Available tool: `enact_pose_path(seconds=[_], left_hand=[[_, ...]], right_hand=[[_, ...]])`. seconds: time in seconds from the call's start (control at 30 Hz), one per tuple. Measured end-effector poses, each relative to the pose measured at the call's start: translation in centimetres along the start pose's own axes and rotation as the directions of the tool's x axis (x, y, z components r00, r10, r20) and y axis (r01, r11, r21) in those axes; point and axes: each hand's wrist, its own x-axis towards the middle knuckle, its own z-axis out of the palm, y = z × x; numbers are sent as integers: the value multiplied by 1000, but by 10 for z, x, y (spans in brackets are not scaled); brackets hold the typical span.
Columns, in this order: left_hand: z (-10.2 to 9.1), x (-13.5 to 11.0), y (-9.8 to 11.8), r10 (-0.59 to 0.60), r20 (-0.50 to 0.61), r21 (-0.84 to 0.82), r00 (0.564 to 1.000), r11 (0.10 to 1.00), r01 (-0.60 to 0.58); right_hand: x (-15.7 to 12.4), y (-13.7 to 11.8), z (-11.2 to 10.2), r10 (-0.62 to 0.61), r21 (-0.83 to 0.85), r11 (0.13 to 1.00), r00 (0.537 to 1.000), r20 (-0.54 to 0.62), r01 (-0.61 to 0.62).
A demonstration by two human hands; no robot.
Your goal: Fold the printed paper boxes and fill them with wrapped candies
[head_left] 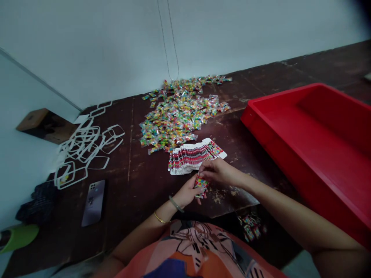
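My left hand (pixel 187 192) and my right hand (pixel 218 171) meet over the near edge of a dark wooden table (pixel 139 181). Both pinch one small colourful printed card packet (pixel 200 184) between them. Just beyond the hands lies a fanned stack of flat printed cards (pixel 193 156), red and white with colourful ends. Farther back a big heap of small colourful wrapped sweets (pixel 179 112) spreads towards the wall.
A large red plastic tray (pixel 319 150) fills the right side. White die-cut frame scraps (pixel 87 146) lie at the left, a phone (pixel 93 202) face down nearer. A few sweet packets (pixel 249 226) lie below the table edge. A cardboard box (pixel 43 124) sits at far left.
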Motion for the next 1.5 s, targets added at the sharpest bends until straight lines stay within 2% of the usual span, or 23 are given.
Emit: enact_pose_path(seconds=[0.13,0.2,0.27,0.33,0.37,0.43,0.5,0.57,0.63,0.67,0.73,0.83,0.9,1.0,1.07,1.13,1.2,1.27,1.3,1.37,1.4,1.47,1.5], left_hand=[[0,-2,-2,41,-66,-35,997,998,-43],[-3,-2,-3,46,-121,-48,992,997,-52],[-6,0,-3,24,-150,-64,988,997,-34],[-7,1,-1,-13,-143,-85,990,996,1],[-7,1,0,-25,-128,-94,991,995,13],[-6,2,4,-26,-78,-85,997,996,19],[-4,4,9,9,-29,4,1000,1000,-9],[-1,6,13,35,-13,113,999,993,-34],[1,9,17,20,-39,140,999,990,-14],[3,10,18,0,-55,125,999,992,6],[5,14,20,-32,-47,74,998,997,36],[9,16,19,-9,97,-49,995,999,14],[12,16,15,11,167,-151,986,988,14],[19,15,4,-29,160,-231,987,971,66],[26,16,-5,-72,177,-245,982,963,115],[30,17,-12,-111,232,-228,966,960,165],[29,19,-12,-137,265,-147,955,973,180],[24,21,-5,-126,228,-28,966,990,135],[20,23,0,-102,191,26,976,995,99],[14,28,10,-60,129,77,990,996,51],[12,30,15,-54,112,77,992,996,46],[8,35,22,-58,86,62,995,997,53],[7,38,24,-60,72,54,996,997,56]], right_hand=[[-7,2,21,-1,-23,1000,973,-230,-4],[-15,1,34,-26,-16,1000,964,-264,23],[-25,1,45,4,85,996,934,-358,28],[-33,5,55,146,289,957,871,-470,-4],[-36,8,59,242,418,908,852,-465,-30],[-40,15,64,382,642,759,874,-299,-113],[-41,19,65,399,711,676,907,-135,-191],[-43,17,61,327,613,774,928,-177,-156],[-45,10,52,163,408,912,950,-267,-42],[-46,6,46,84,318,948,957,-279,9],[-49,1,34,16,244,968,962,-272,53],[-52,1,23,65,244,970,946,-319,15],[-56,5,23,44,187,982,931,-363,26],[-67,13,33,-63,39,996,912,-405,86],[-82,17,38,-79,-8,996,904,-421,83],[-101,21,34,-22,31,999,934,-356,35],[-118,29,20,55,85,996,983,-174,-41],[-122,42,2,97,27,995,994,-53,-96],[-116,51,-7,102,-38,994,993,-67,-104],[-88,72,-22,95,-179,974,967,-238,-139],[-68,83,-27,98,-210,961,931,-351,-180],[-26,102,-33,169,-191,923,798,-579,-335],[-7,108,-35,197,-150,915,741,-642,-374]])
